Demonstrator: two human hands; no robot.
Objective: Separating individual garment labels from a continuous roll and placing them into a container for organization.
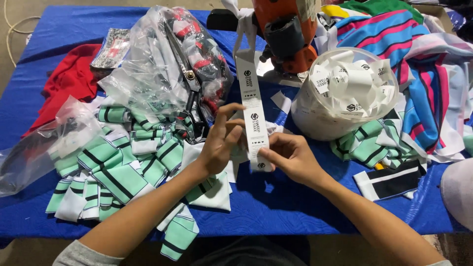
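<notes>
Left hand (pixel 222 143) and right hand (pixel 290 156) both pinch lower end of white label strip (pixel 252 106), fingers closed on its edges, above blue table cover (pixel 276 202). Strip runs up between hands toward orange machine (pixel 288 34). Green striped fabric pieces (pixel 125 162) left of left hand. Clear tub of cut labels (pixel 345 93) beyond right hand. Scissors (pixel 189 93) just behind left hand.

We see a bench (pixel 276 207) with a blue cover. A bare tan floor (pixel 29 12) shows past its far left corner. A thin pale cord (pixel 11 34) lies there. Bright light falls from above.
</notes>
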